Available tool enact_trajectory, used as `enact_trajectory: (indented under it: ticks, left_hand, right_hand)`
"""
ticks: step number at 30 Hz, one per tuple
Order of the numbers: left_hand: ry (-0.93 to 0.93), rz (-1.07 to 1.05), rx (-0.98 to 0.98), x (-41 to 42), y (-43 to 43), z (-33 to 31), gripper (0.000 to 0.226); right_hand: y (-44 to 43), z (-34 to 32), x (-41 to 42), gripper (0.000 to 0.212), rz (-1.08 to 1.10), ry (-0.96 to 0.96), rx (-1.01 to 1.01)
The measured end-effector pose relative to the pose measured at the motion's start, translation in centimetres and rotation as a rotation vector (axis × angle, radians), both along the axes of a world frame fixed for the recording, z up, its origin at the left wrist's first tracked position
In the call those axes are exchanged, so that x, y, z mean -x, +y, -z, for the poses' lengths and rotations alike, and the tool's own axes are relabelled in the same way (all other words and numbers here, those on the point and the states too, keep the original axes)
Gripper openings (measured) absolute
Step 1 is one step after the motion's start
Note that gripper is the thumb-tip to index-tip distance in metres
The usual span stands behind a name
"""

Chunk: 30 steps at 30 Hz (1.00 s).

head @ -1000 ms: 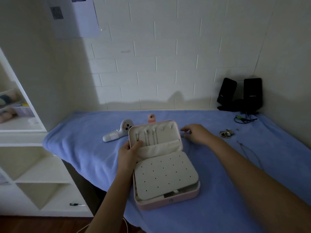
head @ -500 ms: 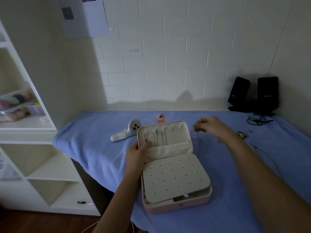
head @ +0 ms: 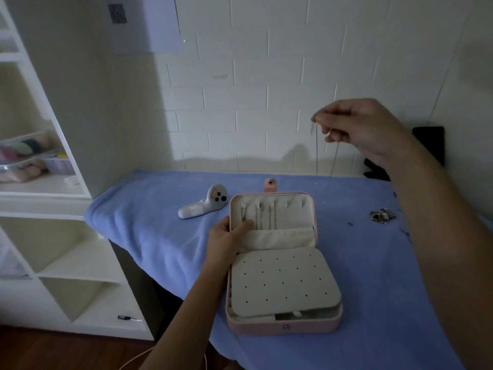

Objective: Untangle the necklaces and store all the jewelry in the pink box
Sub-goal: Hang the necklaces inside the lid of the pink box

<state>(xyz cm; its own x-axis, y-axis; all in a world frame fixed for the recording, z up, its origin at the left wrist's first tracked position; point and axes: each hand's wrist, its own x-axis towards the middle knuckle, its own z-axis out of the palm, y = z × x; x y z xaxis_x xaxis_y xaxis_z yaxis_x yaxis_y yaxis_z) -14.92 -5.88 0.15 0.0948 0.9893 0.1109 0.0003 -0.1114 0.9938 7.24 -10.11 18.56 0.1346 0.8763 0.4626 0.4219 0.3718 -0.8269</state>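
Right hand (head: pixel 360 129) is up in the air, above and to the right of the pink box (head: pixel 282 328), with the fingertips pinched on a thin silver necklace (head: pixel 316 161). The chain hangs straight down from the pinch in two fine strands. A short bit of clasp end dangles right by the fingers, and the low end hangs just off the lid's right edge, though I can't tell if it touches the cloth. It's super fine and barely shows against the wall.

Left hand (head: pixel 226 240) grips the left edge of the open lid (head: pixel 296 209), thumb curled onto the cream lining inside and propping it upright. Three chains (head: pixel 270 218) hang side by side from little hooks in the lid, and their lower ends go into a soft cream pocket (head: pixel 282 237) across its bottom.

The box itself is a rounded rectangle with a smooth pink outside, a snap tab (head: pixel 270 185) sticking up behind the lid and a tiny metal stud on the front wall. The base is covered by a cream panel (head: pixel 282 284) dotted with rows of small holes.

Everything sits on a fuzzy blue cloth (head: pixel 373 276). A little tangled pile of jewelry (head: pixel 381 216) lies to the right of the box, well apart from it. A white controller (head: pixel 202 206) lies left of the lid.
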Motion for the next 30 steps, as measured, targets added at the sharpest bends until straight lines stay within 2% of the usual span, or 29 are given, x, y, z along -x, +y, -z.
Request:
enact_trajectory:
  ticks: [10,15,22,26,30]
  left_hand:
    - [-0.057,0.03,0.03,0.0,0.5,0.4,0.011]
    - [-0.03,0.016,0.021,-0.1,0.7,0.5,0.016]
    - [-0.009,-0.003,0.02,-0.1,1.0,0.8,0.022]
    - [0.008,-0.016,0.019,-0.2,1.0,0.9,0.015]
    - [0.005,-0.015,0.02,-0.1,1.0,1.0,0.017]
  right_hand:
    - [1.6,-6.5,1.1,0.006,-0.021,-0.079,-0.031]
    - [2.3,-7.5,1.5,0.005,-0.031,-0.066,-0.005]
    - [2.7,-8.8,2.7,0.005,-0.015,0.062,-0.048]
    - [2.4,-9.0,3.2,0.006,-0.015,0.025,-0.028]
    - [2.1,-8.6,3.4,0.006,-0.048,-0.042,-0.017]
